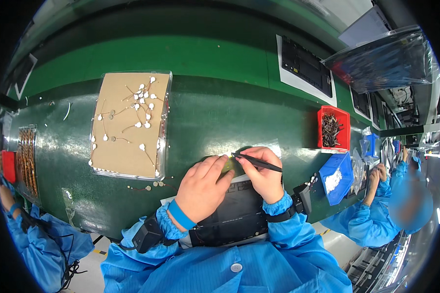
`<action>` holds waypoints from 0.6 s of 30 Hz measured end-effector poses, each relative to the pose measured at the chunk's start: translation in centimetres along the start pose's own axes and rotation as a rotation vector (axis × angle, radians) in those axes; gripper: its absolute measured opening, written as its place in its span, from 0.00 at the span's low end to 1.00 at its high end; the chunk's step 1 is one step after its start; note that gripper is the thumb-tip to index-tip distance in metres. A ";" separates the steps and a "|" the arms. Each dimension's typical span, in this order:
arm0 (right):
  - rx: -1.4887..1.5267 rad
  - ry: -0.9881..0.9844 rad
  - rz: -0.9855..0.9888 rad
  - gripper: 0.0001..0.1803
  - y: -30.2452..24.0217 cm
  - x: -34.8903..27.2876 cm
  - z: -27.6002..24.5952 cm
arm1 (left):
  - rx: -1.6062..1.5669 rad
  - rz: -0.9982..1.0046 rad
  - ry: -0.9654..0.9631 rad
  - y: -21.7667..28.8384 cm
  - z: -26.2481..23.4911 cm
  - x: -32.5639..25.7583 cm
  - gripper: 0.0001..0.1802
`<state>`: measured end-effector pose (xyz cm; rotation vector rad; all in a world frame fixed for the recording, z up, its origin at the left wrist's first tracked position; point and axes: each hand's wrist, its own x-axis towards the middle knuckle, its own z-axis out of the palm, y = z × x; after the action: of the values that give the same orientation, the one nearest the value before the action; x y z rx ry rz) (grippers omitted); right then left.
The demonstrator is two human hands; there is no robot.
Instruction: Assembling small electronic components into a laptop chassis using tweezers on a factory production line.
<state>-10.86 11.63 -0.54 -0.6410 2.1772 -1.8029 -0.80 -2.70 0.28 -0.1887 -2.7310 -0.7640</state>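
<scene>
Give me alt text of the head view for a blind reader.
A person's right hand holds a black pen-like tool beside the left hand over a green workbench. White wired parts lie on a brown sheet at left; a red bin and a blue bin at right.

No text, number or sign is showing legibly: neither the black panel [232, 219] before the person, nor the pen-shaped tool [262, 162] near the panel's far edge, is displaying readable lettering.
</scene>
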 end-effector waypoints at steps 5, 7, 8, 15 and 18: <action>-0.036 -0.003 -0.014 0.07 -0.1 -0.1 0.0 | -0.018 -0.001 0.002 0.0 -0.1 0.1 0.20; -0.004 0.003 0.000 0.07 0.0 -0.1 0.1 | -0.020 -0.004 -0.001 0.0 -0.1 0.1 0.20; 0.027 0.008 0.014 0.07 0.1 -0.1 0.1 | -0.020 -0.004 0.000 0.1 -0.1 0.1 0.20; 0.079 0.031 0.047 0.08 0.4 -0.2 0.1 | -0.020 -0.006 0.020 0.0 0.1 0.0 0.19; 0.084 0.047 0.067 0.08 0.3 -0.1 0.2 | -0.025 -0.008 0.018 0.0 0.1 0.0 0.19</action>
<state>-10.73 11.59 -0.90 -0.5069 2.1122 -1.8816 -0.86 -2.64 0.26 -0.1758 -2.7077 -0.7988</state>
